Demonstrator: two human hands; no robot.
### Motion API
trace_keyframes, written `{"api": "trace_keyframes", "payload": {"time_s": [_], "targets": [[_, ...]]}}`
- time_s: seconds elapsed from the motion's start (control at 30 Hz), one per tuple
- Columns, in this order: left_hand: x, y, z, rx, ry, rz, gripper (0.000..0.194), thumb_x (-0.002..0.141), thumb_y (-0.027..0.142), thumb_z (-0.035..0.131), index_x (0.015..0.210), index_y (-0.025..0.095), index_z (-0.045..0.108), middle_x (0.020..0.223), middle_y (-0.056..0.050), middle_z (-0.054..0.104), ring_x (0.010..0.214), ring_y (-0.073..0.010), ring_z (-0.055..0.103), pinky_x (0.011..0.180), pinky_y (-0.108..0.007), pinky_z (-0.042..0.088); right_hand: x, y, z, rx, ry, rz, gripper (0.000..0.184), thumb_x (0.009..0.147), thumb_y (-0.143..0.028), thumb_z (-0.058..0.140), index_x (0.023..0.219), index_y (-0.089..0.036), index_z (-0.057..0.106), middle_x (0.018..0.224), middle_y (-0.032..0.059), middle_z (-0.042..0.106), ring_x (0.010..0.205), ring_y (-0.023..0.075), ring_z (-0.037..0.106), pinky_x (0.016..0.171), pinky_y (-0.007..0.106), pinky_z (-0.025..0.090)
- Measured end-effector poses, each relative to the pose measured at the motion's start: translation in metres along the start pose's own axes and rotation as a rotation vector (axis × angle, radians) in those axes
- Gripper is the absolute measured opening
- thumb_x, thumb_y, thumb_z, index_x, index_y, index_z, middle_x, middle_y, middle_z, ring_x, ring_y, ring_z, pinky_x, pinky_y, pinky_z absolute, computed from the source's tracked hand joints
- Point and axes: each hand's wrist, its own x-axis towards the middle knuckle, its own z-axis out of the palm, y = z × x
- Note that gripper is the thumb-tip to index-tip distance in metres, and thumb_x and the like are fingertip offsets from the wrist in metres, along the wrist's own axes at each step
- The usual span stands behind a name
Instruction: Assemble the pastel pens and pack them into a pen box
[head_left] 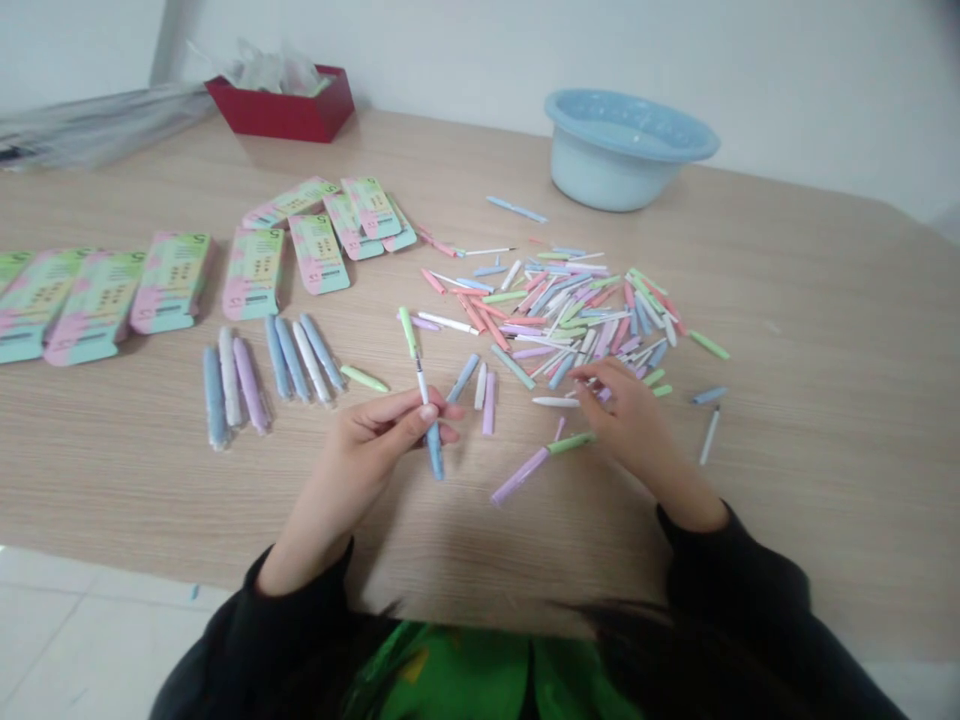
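My left hand (pixel 394 425) is closed around a pen (pixel 434 445) with a blue barrel, a white middle and a green cap or end piece (pixel 407 331) at its upper tip. The pen is held upright above the table. My right hand (pixel 626 415) is at the near edge of a heap of pastel pen parts (pixel 570 310), thumb and forefinger tips close together. What they pinch, if anything, is too small to make out. Just below that hand lie a purple pen barrel (pixel 519 476) and a green piece (pixel 571 443). Several loose blue, white and purple parts lie between the hands.
Wrapped pens (pixel 255 385) lie in two groups on the left, with several green and pink boxes (pixel 255 272) behind them. A red box (pixel 289 110) with plastic bags stands at the back left, a light blue basin (pixel 622 165) at the back right. Clear plastic (pixel 112 125) lies far left.
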Motion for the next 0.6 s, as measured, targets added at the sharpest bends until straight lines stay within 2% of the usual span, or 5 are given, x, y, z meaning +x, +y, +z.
{"api": "trace_keyframes", "payload": {"time_s": [0.13,0.2,0.3,0.5,0.6], "targets": [[-0.006,-0.002,-0.009,0.048,0.076,-0.013,0.016,0.082,0.031,0.083,0.088,0.017,0.079,0.089,-0.005,0.081,0.079,-0.0179,0.075,0.076,-0.026,0.062,0.023,-0.027,-0.001,0.054,-0.16,-0.194,0.028,0.093,-0.01,0.046,0.105,-0.017,0.07,0.106,0.0105,0.07,0.102,0.0241,0.065,0.092,0.038,0.05],[-0.007,-0.002,-0.009,0.08,0.091,-0.004,0.017,0.083,0.033,0.082,0.089,0.017,0.079,0.09,-0.006,0.081,0.079,-0.0189,0.075,0.077,-0.028,0.062,0.044,-0.045,0.006,0.013,-0.265,-0.336,0.038,0.092,-0.005,0.041,0.113,-0.016,0.071,0.112,0.0136,0.067,0.107,0.0261,0.062,0.094,0.04,0.048],[-0.007,-0.002,-0.008,0.098,0.11,0.019,0.022,0.082,0.036,0.082,0.092,0.016,0.079,0.092,-0.008,0.081,0.078,-0.0197,0.074,0.077,-0.03,0.062,0.079,-0.062,0.025,-0.079,-0.381,-0.47,0.039,0.092,-0.006,0.044,0.118,-0.015,0.071,0.116,0.0144,0.065,0.11,0.0274,0.059,0.098,0.041,0.043],[-0.007,-0.001,-0.01,0.067,0.157,0.018,0.02,0.084,0.034,0.08,0.093,0.016,0.077,0.091,-0.006,0.08,0.074,-0.0163,0.073,0.071,-0.025,0.061,0.108,-0.066,0.054,-0.097,-0.484,-0.497,0.025,0.09,-0.008,0.054,0.098,-0.014,0.077,0.101,0.012,0.069,0.1,0.0259,0.062,0.092,0.038,0.044],[-0.008,0.0,-0.012,0.043,0.16,0.036,0.019,0.085,0.034,0.08,0.094,0.017,0.078,0.09,-0.005,0.081,0.073,-0.0156,0.073,0.07,-0.024,0.061,0.106,-0.066,0.053,-0.086,-0.472,-0.502,0.027,0.091,-0.01,0.056,0.109,-0.013,0.075,0.111,0.0138,0.069,0.107,0.0269,0.063,0.097,0.039,0.044]]}}
